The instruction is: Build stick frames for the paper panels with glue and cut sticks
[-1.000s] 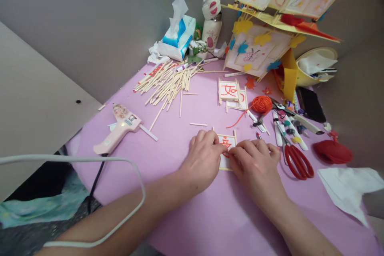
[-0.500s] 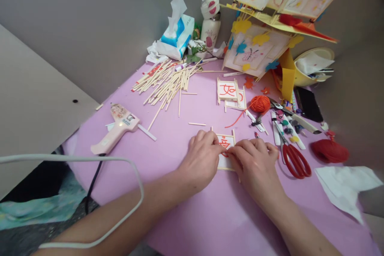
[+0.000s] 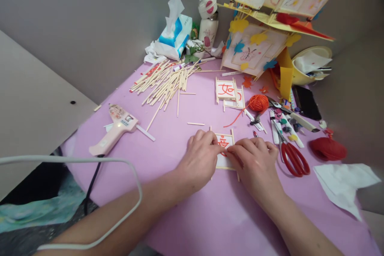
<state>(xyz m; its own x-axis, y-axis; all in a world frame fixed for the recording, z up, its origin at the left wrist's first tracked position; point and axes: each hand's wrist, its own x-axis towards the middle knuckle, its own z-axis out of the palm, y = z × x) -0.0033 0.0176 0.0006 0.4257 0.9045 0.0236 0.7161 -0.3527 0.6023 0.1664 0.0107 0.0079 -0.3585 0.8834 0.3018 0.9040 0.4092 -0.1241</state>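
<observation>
A small white card (image 3: 223,162) in a frame of thin wooden sticks lies flat on the table, bearing red line strokes like a written character. From its left side my left hand (image 3: 201,155) reaches over it, fingers closed and tips pressed down on the red strokes. My right hand (image 3: 255,158) covers the right edge, its thumb and fingers pinched close to the left fingertips. Whatever lies between the fingertips is hidden or too small to name. Beyond, two similar framed cards (image 3: 227,89) overlap, beside a ball of orange-red yarn (image 3: 258,103) with a loose tail.
A pink glue gun (image 3: 115,130) lies at the left, its white cable crossing over my left forearm. Wooden sticks (image 3: 168,82) are piled behind. Red-handled scissors (image 3: 295,160) and a tissue (image 3: 345,182) lie at the right. A decorated paper-and-stick house (image 3: 255,48) stands at the back.
The view has shifted very slightly, with the scene moving a little left. Both hands keep their place on the framed card.
</observation>
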